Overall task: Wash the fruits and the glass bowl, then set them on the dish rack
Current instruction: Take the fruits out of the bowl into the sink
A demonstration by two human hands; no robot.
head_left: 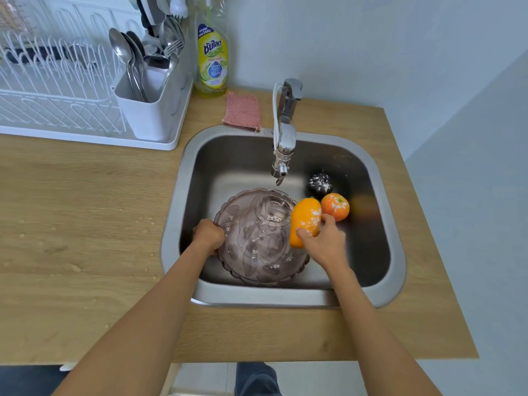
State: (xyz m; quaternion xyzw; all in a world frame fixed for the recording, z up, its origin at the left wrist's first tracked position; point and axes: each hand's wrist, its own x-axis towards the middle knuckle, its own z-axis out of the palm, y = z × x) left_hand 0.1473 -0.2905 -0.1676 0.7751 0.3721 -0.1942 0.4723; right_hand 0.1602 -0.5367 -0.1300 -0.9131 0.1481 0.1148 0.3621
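A tinted glass bowl sits in the steel sink, flecked with white specks. My left hand grips its left rim. My right hand holds an elongated orange-yellow fruit just right of the bowl, thumb and fingers curled round its lower end. A round orange fruit lies on the sink floor right behind it. Farther back rests a dark purple fruit, dusted white. The white dish rack stands on the counter at the far left.
The faucet hangs over the sink's back middle; no stream of water shows. A pink sponge and a yellow dish-soap bottle stand behind the sink. A cutlery holder with spoons fills the rack's right end. Droplets dot the wooden counter.
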